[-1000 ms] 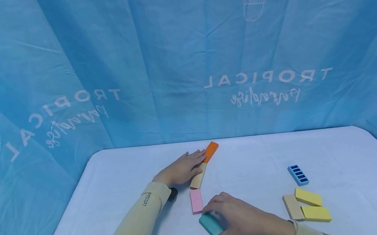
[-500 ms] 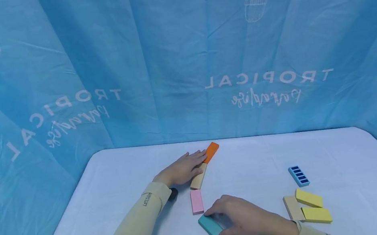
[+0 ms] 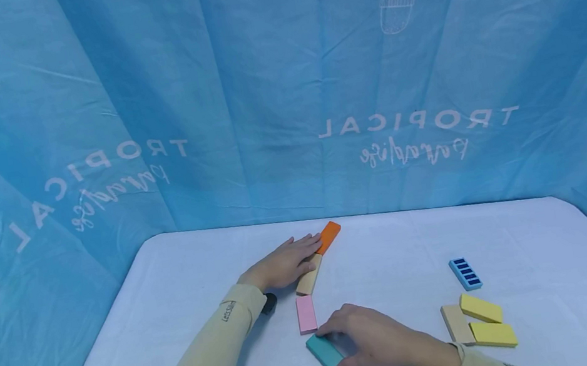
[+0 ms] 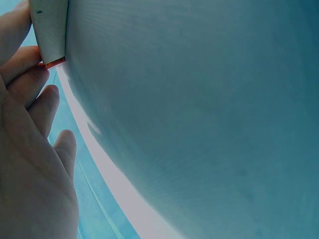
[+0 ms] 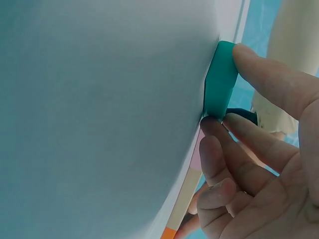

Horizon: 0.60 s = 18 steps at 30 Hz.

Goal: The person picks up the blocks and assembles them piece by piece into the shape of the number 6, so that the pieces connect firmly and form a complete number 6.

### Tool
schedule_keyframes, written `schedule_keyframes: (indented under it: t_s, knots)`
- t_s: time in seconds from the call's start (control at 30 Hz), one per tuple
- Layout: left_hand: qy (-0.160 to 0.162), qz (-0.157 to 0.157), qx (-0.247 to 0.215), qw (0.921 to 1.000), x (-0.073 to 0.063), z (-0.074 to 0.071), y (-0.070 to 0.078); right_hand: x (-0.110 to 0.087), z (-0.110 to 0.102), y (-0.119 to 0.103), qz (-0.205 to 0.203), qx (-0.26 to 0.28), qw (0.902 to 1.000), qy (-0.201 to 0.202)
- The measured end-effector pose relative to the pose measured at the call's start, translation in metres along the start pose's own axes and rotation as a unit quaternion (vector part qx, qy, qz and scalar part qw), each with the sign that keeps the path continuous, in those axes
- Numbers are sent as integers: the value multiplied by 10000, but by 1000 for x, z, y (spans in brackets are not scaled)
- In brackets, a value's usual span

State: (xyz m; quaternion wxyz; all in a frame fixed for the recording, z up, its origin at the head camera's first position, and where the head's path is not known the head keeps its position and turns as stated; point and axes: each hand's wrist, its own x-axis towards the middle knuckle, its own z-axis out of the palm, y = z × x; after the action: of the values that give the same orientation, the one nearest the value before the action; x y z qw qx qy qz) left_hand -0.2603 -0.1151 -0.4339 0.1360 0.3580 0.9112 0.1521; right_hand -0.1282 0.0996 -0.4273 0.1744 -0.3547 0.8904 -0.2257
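My right hand [image 3: 370, 339] pinches a teal block [image 3: 325, 354] by its two ends, thumb at the near end and fingertips at the far one. In the right wrist view the teal block [image 5: 220, 82] lies against the table. A pink block [image 3: 306, 314] lies just beyond it, close to its far corner. Further on come a tan wooden block [image 3: 309, 277] and an orange block [image 3: 329, 236], end to end in a slanting line. My left hand [image 3: 280, 265] rests its extended fingers along these two, hiding part of both.
To the right on the white table [image 3: 384, 258] lie a tan block [image 3: 456, 324] and two yellow blocks [image 3: 480, 308] grouped together. Behind them is a light-blue block with dark rectangles [image 3: 465, 273]. A blue curtain [image 3: 279, 84] hangs behind the table.
The teal block has shifted slightly left under my right hand, with a slight change of place of that hand. My left hand and the other blocks stay where they were.
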Motion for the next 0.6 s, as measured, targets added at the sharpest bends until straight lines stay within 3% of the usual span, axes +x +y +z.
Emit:
schedule_keyframes:
  t_s: [0.6]
  knots:
    - [46,8,-16,10000,-1,0,1,2,0,-7,220,-45,9997,84]
